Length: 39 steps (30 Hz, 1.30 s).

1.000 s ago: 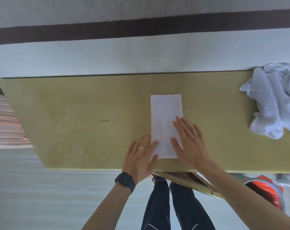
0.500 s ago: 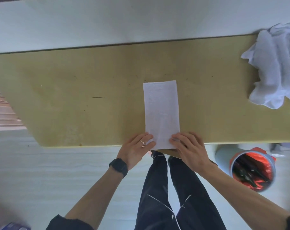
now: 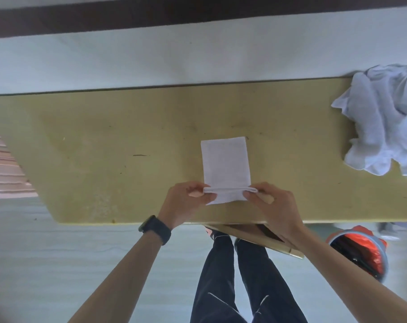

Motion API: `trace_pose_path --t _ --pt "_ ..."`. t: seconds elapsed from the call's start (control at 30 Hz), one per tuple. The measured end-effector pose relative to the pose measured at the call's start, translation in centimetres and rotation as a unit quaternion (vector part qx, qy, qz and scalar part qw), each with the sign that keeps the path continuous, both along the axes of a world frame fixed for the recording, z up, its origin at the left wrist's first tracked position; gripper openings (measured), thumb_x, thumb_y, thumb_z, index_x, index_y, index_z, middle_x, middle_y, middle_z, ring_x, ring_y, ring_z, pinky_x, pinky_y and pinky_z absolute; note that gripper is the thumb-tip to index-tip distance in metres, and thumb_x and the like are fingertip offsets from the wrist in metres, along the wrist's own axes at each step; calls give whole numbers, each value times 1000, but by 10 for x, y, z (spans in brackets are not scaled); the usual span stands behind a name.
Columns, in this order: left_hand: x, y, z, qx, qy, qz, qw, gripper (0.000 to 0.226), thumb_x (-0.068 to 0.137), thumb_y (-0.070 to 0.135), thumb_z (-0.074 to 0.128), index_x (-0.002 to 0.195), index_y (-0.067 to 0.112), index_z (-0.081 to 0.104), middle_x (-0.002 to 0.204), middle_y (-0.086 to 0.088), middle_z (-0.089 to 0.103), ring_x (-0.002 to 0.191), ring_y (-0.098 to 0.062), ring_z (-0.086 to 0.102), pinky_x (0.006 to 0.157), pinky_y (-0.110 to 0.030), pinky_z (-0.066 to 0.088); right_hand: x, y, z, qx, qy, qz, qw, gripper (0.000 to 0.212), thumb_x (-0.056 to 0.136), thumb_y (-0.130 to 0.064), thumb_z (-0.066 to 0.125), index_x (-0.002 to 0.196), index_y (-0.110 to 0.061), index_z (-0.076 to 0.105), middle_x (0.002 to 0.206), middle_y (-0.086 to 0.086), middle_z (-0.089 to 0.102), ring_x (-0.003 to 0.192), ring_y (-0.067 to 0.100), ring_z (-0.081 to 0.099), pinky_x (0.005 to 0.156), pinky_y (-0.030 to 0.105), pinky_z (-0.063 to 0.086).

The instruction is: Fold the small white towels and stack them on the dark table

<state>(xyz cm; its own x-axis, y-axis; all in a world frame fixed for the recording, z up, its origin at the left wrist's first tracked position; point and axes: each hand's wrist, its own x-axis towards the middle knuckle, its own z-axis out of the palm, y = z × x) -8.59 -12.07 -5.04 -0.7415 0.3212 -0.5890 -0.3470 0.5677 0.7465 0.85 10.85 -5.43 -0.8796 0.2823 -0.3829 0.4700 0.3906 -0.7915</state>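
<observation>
Pinching towel (image 3: 225,163) near end, both hands (image 3: 186,201) (image 3: 273,205) hide its corners.

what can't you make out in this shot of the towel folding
Head view only:
- Pile of unfolded towels: cut off by the right edge, so no count.
- Bin: partly behind the right forearm, contents unclear.
- Folded towel: layer count hidden under its top face.
- Right hand: its fingers curl under the lifted towel end.

Dark horizontal band (image 3: 198,17): across the top of the frame. Pale wall (image 3: 174,61): below it. Red-lined bucket (image 3: 358,255): lower right, on the floor. Pale floor (image 3: 58,252): lower left. Pinkish slatted surface (image 3: 4,169): left edge.
</observation>
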Motion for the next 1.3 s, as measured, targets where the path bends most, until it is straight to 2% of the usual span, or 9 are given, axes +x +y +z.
trace_pose_path --t 0.07,0.17,0.27,0.43,0.6,0.93,1.1,1.2,1.3 --pt "-22 6 -1 22 -30 52 998 18 78 34 83 91 23 77 83 9 76 82 -4 69 72 -11 47 -25 1 2 -46 -17 -53 997 4 86 -37 74 87 -33 73 80 -19 72 78 -6 64 69 6 43" --pt "-48 20 -13 45 -40 110 992 27 79 43 80 99 25 75 91 9 77 91 -11 71 87 -32 56 -63 -1 -3 -40 -27 -84 995 10 91 -41 65 91 -31 67 81 -15 69 71 -3 60 58 7 41" --pt "-69 35 -29 45 -28 161 986 27 85 42 74 104 23 73 93 5 76 90 -18 72 85 -45 59 -95 -2 -17 -20 -32 -126 991 15 98 -40 54 96 -28 63 84 -8 66 70 5 56 53 9 39" --pt "-71 50 -34 -34 13 176 984 28 92 45 64 105 22 70 87 8 71 76 -14 64 76 -28 55 -108 -7 -28 42 -42 -125 990 19 101 -41 47 104 -27 60 83 -17 62 77 0 57 60 19 40" --pt "-73 55 -39 -78 17 166 983 29 91 51 60 99 25 68 89 12 70 81 -12 66 76 -29 55 -116 -6 -40 97 -72 -112 986 25 99 -49 42 103 -30 58 83 -17 63 80 13 62 71 38 53" --pt "-77 62 -35 -138 61 154 976 22 90 50 59 87 29 55 81 12 65 73 -12 64 65 -32 55 -125 -5 -42 238 -101 -28 966 28 100 -52 33 96 -28 46 77 -9 61 70 23 58 60 34 40" --pt "-75 60 -33 -176 91 112 974 27 92 55 52 98 29 50 86 13 66 73 -12 63 66 -35 56 -120 -6 -37 272 -97 -4 957 32 100 -53 33 104 -24 44 84 -11 57 72 23 59 61 33 37" --pt "-65 59 -35 -242 235 31 941 39 95 51 50 120 21 48 109 2 62 88 -22 61 68 -36 52 -110 -7 -31 294 -70 -44 952 36 98 -49 43 119 -20 49 107 -6 52 92 22 53 68 32 38" --pt "-47 58 -46 -247 395 -67 882 48 94 43 52 134 17 48 136 -9 53 116 -31 53 89 -43 49 -94 -17 -34 310 51 -33 949 36 96 -38 45 123 -16 55 123 2 56 107 24 51 79 36 44"
